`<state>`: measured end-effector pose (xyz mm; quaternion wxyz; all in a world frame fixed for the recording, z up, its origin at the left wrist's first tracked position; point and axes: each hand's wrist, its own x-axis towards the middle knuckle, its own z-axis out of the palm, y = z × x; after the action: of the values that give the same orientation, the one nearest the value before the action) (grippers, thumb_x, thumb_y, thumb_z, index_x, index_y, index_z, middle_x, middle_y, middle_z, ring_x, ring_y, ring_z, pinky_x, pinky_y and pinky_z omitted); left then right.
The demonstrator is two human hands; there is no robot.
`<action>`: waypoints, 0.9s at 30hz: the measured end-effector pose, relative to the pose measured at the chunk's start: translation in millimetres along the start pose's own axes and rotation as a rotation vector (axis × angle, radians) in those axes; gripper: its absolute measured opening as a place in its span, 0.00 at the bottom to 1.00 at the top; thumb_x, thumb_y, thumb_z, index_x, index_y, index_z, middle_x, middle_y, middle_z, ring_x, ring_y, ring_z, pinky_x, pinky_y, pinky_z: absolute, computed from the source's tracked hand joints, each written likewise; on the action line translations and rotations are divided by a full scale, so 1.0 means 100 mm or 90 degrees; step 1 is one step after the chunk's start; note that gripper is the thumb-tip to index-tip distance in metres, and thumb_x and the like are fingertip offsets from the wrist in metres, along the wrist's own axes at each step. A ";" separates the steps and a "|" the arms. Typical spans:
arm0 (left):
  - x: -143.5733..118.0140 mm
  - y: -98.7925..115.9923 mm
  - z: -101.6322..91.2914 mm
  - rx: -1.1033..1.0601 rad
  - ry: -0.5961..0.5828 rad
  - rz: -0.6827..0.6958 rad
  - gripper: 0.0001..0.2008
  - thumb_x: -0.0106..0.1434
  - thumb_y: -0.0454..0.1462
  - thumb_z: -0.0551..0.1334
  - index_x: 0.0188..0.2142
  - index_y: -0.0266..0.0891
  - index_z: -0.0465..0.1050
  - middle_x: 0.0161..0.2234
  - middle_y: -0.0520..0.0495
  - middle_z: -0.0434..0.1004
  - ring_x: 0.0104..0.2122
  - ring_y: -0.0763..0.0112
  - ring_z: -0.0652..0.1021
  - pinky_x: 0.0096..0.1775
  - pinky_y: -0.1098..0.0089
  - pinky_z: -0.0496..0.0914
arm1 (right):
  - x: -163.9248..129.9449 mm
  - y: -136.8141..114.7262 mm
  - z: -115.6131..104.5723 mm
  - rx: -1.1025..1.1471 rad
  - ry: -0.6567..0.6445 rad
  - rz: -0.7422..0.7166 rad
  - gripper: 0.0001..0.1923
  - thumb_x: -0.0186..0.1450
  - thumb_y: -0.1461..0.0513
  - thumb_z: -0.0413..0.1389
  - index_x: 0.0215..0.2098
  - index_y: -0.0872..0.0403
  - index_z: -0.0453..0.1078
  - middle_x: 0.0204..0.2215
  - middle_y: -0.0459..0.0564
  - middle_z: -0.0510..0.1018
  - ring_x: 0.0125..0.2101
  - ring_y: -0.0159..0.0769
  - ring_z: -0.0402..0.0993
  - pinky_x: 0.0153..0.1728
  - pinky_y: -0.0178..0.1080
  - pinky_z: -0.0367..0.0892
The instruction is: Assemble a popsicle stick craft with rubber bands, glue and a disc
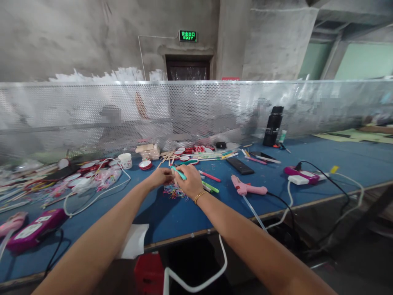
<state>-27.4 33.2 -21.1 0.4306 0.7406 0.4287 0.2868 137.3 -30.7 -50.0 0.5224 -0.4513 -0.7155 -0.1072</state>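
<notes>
Scanning a blue table [156, 231] from its left end, I find a pink glue gun [14, 223] and a purple power strip [38, 229] close to the near edge. Behind them lies a crowded heap of sticks, plastic bags and red-rimmed round pieces, backed by a perforated metal panel [196, 112] along the far edge. A white cup [125, 160] stands at the heap's right end; I cannot make out its contents. Just beside it sits a red-rimmed round container [145, 164], pale inside. A white sheet [135, 241] hangs over the near edge. At centre, the left hand [161, 178] has its fingertips drawn in; I cannot tell what they hold. The right hand [188, 178] is clamped on a teal pen [181, 173], tilted, above a multicoloured tangle [175, 191]. Blue surface runs from the tangle to the near edge. Rightward come loose pens [210, 176], a black phone [240, 166], another pink glue gun [248, 188], a black bottle [273, 127] standing upright, and, past a stretch of blue tabletop, a second purple power strip [302, 175].
</notes>
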 end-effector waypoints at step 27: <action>-0.01 0.02 0.00 0.003 -0.006 -0.002 0.15 0.46 0.44 0.70 0.27 0.35 0.72 0.21 0.52 0.70 0.23 0.74 0.71 0.28 0.71 0.65 | 0.00 0.01 0.00 -0.007 -0.001 -0.002 0.09 0.69 0.58 0.51 0.39 0.52 0.71 0.33 0.50 0.76 0.38 0.39 0.69 0.44 0.39 0.62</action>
<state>-26.6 32.0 -19.1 0.4313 0.7423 0.4284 0.2818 138.1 -30.1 -50.1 0.5189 -0.4532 -0.7162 -0.1114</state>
